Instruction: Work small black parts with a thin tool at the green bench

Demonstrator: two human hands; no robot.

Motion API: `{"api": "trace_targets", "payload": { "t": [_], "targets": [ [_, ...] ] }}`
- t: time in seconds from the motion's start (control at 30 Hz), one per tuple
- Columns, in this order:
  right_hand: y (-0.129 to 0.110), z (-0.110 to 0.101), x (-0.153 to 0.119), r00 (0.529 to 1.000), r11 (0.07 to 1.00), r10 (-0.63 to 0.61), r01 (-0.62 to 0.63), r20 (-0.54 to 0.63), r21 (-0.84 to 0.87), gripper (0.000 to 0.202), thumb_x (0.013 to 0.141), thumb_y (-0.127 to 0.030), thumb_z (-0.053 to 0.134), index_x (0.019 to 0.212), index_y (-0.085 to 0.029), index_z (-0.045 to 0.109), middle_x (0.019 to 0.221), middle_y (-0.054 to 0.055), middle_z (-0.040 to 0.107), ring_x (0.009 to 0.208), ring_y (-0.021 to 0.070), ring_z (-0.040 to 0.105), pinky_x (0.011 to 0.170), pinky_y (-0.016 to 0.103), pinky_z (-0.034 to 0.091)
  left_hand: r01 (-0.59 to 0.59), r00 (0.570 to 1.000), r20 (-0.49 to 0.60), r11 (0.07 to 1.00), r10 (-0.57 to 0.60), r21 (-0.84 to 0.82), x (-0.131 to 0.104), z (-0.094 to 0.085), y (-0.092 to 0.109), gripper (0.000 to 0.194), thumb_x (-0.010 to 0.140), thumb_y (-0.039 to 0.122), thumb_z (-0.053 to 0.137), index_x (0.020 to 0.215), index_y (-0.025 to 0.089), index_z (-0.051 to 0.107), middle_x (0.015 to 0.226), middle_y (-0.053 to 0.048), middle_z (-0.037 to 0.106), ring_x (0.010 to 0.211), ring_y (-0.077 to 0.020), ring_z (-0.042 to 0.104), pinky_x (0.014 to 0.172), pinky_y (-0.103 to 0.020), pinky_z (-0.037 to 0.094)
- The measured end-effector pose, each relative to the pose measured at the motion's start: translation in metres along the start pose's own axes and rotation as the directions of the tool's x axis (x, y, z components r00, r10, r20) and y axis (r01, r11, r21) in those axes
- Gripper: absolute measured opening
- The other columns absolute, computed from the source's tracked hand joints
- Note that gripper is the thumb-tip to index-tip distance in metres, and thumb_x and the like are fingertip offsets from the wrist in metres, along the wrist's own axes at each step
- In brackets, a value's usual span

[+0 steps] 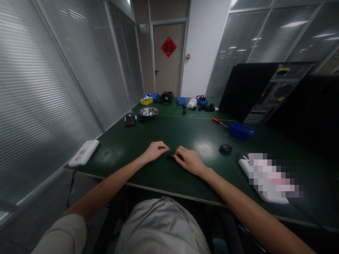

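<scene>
My left hand is over the green table, its thumb and fingertips pressed together; whatever is between them is too small to name. Just to its right, my right hand pinches the end of a small dark object between thumb and forefinger. That object lies low, between the two hands, and its kind cannot be made out. The hands are close but do not touch.
A black round object and a white device are on the right. Behind them lie a blue tray and an orange screwdriver. A metal bowl stands back left; a white box sits at the left edge.
</scene>
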State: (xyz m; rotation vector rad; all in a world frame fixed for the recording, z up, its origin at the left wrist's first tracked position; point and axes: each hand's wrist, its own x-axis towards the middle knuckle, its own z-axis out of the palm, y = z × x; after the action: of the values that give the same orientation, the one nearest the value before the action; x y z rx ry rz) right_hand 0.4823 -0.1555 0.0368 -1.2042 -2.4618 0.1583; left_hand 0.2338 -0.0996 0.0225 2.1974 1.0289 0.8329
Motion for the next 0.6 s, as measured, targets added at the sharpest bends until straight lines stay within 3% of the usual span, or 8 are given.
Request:
{"api": "trace_targets", "payload": {
  "t": [0.13,0.3,0.43,0.5,0.57,0.6],
  "targets": [
    [-0.001,-0.004,0.0,1.0,1.0,0.013,-0.013,-0.013,0.003,0.018,0.106,-0.037,0.051,0.103,-0.024,0.064,0.104,0.002,0.064,0.08,0.0151,0.063,0.067,0.026,0.04,-0.081,0.995,-0.037,0.97,0.092,0.229,-0.003,0.002,0.001,0.023,0.096,0.038,0.064,0.102,0.026,0.083,0.102,-0.008,0.067,0.098,-0.0229,0.06,0.09,-0.037,0.047],
    [-0.022,-0.025,-0.004,0.998,0.999,-0.04,0.041,-0.055,0.012,0.019,0.106,-0.035,0.05,0.111,-0.025,0.066,0.108,0.004,0.067,0.083,0.016,0.065,0.07,0.027,0.045,-0.151,0.986,-0.041,0.963,0.164,0.225,-0.012,0.001,0.018,0.028,0.102,0.033,0.054,0.117,0.023,0.076,0.112,-0.009,0.067,0.107,-0.0227,0.06,0.097,-0.037,0.048],
    [-0.081,-0.074,-0.017,0.969,0.973,-0.221,0.227,-0.112,0.037,0.025,0.107,-0.032,0.05,0.127,-0.027,0.062,0.11,0.004,0.069,0.089,0.0161,0.068,0.069,0.026,0.047,-0.284,0.958,0.109,0.935,0.266,0.214,-0.019,0.0,0.026,0.025,0.096,0.037,0.065,0.116,0.022,0.073,0.121,-0.009,0.068,0.116,-0.0245,0.058,0.104,-0.04,0.047],
    [-0.118,-0.107,-0.03,0.915,0.928,-0.366,0.372,-0.17,-0.002,0.029,0.106,-0.032,0.051,0.133,-0.027,0.06,0.106,0.003,0.071,0.089,0.0162,0.069,0.064,0.026,0.047,-0.281,0.959,0.1,0.928,0.264,0.246,-0.02,-0.001,0.024,0.022,0.098,0.036,0.063,0.113,0.022,0.072,0.126,-0.009,0.066,0.121,-0.0247,0.057,0.107,-0.042,0.046],
    [-0.147,-0.134,-0.049,0.845,0.865,-0.494,0.502,-0.203,-0.019,0.029,0.104,-0.031,0.054,0.132,-0.031,0.061,0.093,-0.002,0.072,0.074,0.0133,0.067,0.058,0.026,0.048,-0.237,0.971,0.076,0.933,0.225,0.272,-0.02,-0.003,0.019,0.021,0.1,0.033,0.06,0.114,0.022,0.07,0.126,-0.009,0.067,0.121,-0.0235,0.059,0.107,-0.042,0.047],
    [-0.155,-0.143,-0.063,0.838,0.856,-0.509,0.517,-0.195,-0.012,0.025,0.102,-0.034,0.059,0.127,-0.035,0.065,0.087,-0.004,0.072,0.069,0.0128,0.066,0.058,0.026,0.05,-0.218,0.976,0.075,0.935,0.205,0.281,-0.02,-0.004,0.017,0.021,0.1,0.032,0.059,0.116,0.021,0.069,0.123,-0.008,0.068,0.118,-0.0227,0.061,0.106,-0.041,0.048]
  ]
}}
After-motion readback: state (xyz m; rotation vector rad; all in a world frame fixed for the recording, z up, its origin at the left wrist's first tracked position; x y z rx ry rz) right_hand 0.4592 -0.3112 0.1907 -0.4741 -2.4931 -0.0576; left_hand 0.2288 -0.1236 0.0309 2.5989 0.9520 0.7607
